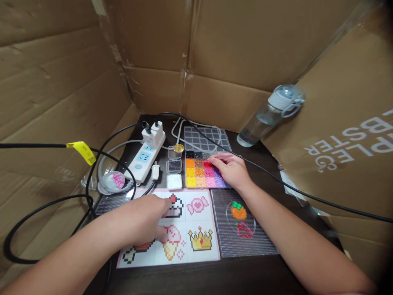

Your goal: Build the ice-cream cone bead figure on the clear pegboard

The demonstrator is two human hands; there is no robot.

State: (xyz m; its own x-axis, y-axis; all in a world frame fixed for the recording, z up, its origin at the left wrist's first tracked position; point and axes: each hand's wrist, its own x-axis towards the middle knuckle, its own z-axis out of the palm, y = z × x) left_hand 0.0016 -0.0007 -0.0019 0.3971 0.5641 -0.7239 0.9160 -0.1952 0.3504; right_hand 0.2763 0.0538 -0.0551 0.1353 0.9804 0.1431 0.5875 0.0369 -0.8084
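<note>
My right hand (233, 169) is closed on a pair of pink tweezers (226, 156), its fingertips over the red and brown compartments of a sectioned bead box (201, 188). My left hand (153, 215) rests on a pattern sheet (201, 256), thumb and index finger apart, partly covering the cupcake and ice-cream pictures; its other fingers are hidden. A candy and a crown also show on the sheet. Beside it lies a clear pegboard (223, 241) bearing an orange bead figure (238, 211) with a green top and a red strawberry-like outline (245, 230).
Left of the box stand small containers of black beads (174, 166) and white beads (174, 181). A power strip (143, 162), a dish of pink beads (112, 182) and looping black cables (89, 196) lie leftward. A water bottle (270, 116) leans against cardboard walls (221, 45).
</note>
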